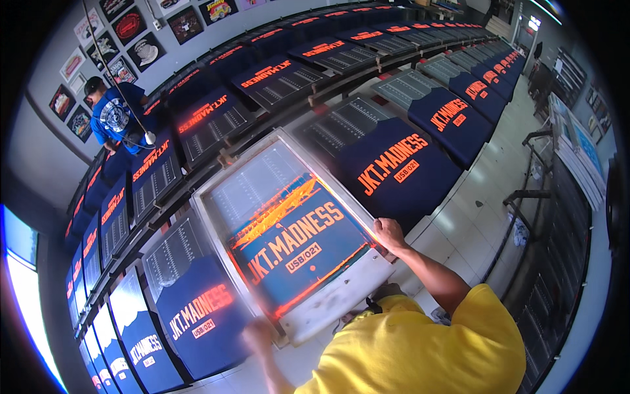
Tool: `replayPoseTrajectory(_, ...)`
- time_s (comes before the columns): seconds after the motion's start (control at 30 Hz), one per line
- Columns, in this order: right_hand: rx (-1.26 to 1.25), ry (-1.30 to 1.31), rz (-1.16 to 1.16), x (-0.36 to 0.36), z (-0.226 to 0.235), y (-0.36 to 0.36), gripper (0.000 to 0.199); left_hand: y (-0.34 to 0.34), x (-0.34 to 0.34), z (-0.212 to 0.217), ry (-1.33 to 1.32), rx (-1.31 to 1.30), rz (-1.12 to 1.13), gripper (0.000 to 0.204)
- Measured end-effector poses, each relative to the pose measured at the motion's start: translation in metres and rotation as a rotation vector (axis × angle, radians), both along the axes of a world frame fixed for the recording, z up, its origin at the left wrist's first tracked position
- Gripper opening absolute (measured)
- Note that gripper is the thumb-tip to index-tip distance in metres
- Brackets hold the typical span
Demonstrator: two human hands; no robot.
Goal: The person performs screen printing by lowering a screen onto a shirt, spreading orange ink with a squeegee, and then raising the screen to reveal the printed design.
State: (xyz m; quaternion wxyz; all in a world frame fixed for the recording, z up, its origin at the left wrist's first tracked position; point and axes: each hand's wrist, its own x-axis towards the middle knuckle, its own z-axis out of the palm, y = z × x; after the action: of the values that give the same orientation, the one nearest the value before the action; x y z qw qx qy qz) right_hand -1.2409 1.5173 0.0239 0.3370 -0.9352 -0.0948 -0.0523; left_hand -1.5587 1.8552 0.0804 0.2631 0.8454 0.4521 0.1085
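Note:
A screen-printing frame (308,328) with pale sides lies tilted over one of the printing boards in front of me. Bright orange ink (279,213) is smeared across the far part of its mesh, and block lettering shows through the near part. My right hand (390,234) is closed round the frame's right side, near its close corner. At the near left corner is my left hand (258,336), smeared by motion, so its grip on the frame cannot be made out. Just left of it lies a dark navy fabric piece (197,295) with orange printed lettering.
Long rows of boards carry more navy printed pieces (400,171) to the far left and far right. A person in a blue T-shirt (118,115) stands at the left, by a hanging cable (149,136). A rack with pale panels (577,151) lines the right of the tiled aisle (453,230).

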Motion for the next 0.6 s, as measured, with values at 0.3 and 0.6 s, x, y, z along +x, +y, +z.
replayPoseTrajectory(0.3,0.048,-0.010,-0.017,-0.005,-0.004,0.007,0.032,-0.007,-0.002,-0.006,-0.155,0.076,0.018,0.030)
replayPoseTrajectory(0.6,0.167,0.054,0.017,-0.018,0.003,0.017,0.029,0.009,-0.008,-0.010,-0.008,0.142,-0.041,0.031)
